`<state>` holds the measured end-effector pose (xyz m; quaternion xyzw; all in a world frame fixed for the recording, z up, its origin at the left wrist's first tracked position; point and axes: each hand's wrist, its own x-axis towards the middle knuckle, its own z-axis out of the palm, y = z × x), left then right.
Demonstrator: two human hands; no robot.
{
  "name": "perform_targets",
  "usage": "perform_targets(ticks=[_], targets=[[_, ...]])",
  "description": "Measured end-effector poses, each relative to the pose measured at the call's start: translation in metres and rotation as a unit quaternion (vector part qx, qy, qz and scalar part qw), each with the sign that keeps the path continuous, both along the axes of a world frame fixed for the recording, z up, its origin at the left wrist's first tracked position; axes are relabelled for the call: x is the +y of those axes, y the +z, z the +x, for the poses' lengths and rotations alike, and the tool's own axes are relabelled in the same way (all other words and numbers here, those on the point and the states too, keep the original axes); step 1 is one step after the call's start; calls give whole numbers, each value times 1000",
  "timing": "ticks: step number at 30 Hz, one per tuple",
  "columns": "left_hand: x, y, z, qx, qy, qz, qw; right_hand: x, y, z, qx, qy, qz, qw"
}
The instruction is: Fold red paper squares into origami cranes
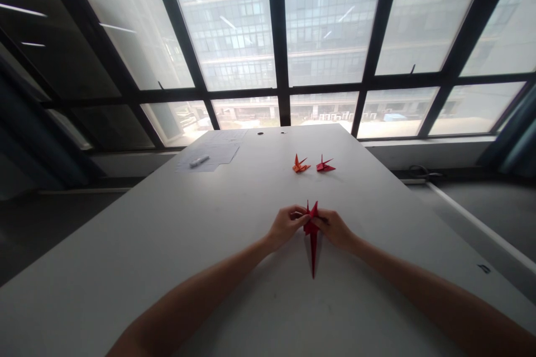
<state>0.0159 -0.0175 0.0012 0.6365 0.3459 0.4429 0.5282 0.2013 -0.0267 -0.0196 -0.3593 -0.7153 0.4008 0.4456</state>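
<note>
A red origami crane (313,241) is pinched between my two hands just above the white table. Its long pointed end hangs toward me, and shorter points stick up past my fingers. On its left side my left hand (288,225) closes thumb and fingers on the paper. From the other side my right hand (333,227) grips it the same way, with the thumbs almost meeting in the middle. Farther back stand two finished-looking paper cranes, an orange one (300,165) and a red one (325,165). My fingers cover part of the folds.
The white table (234,206) stretches to the windows. White papers (220,152) lie at the far left with a white marker-like tube (200,162) on them. A small dark mark (484,269) is near the right edge. A hole (260,133) shows at the far end.
</note>
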Motion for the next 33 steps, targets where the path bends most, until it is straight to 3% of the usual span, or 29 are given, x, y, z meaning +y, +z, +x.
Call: perform_targets(ticks=[6, 15, 22, 28, 33], targets=[[3, -3, -1, 14, 36, 27, 999, -1, 1, -1, -10, -15, -4, 1000], [-6, 4, 1, 16, -32, -64, 997, 1, 2, 2, 22, -52, -18, 998], [-1, -3, 0, 0, -7, -34, 999, 0, 5, 0, 12, -66, -6, 998], [-2, -2, 2, -29, 16, -16, 999, -1, 9, -1, 24, -18, -21, 999], [-5, 7, 2, -56, -3, -71, 996, -1, 12, 0, 72, -12, -44, 996]])
